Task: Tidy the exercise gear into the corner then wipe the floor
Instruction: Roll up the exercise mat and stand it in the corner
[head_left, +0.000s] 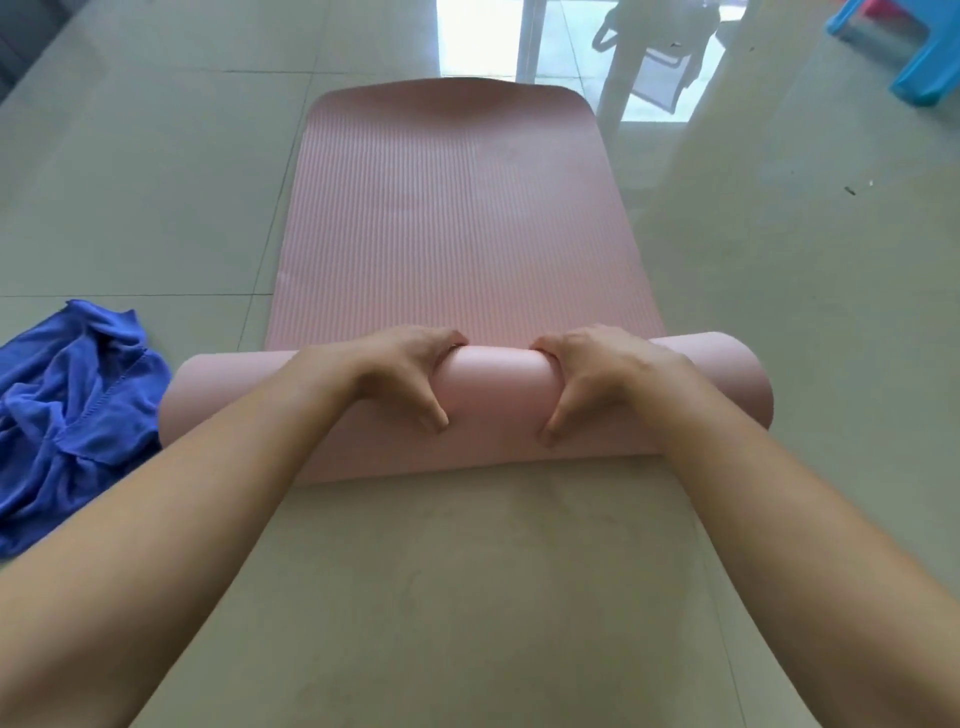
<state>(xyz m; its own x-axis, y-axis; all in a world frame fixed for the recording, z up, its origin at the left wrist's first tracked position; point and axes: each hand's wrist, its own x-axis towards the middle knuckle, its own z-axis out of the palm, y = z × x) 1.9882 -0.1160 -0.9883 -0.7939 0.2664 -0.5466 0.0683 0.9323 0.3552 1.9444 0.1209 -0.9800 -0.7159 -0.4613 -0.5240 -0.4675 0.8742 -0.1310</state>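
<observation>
A pink ribbed exercise mat (457, 218) lies on the tiled floor, stretching away from me. Its near end is wound into a thick roll (493, 400) lying across the view. My left hand (405, 371) clasps the roll left of its middle, fingers curled over the far side and thumb on the near side. My right hand (592, 374) clasps it the same way just right of the middle. A crumpled blue cloth (67, 410) lies on the floor to the left, close to the roll's left end.
Pale glossy floor tiles (467, 597) spread all around. A blue plastic stool (909, 52) stands at the far right. Beyond the mat's far end are a bright glass door and a white frame (649, 67).
</observation>
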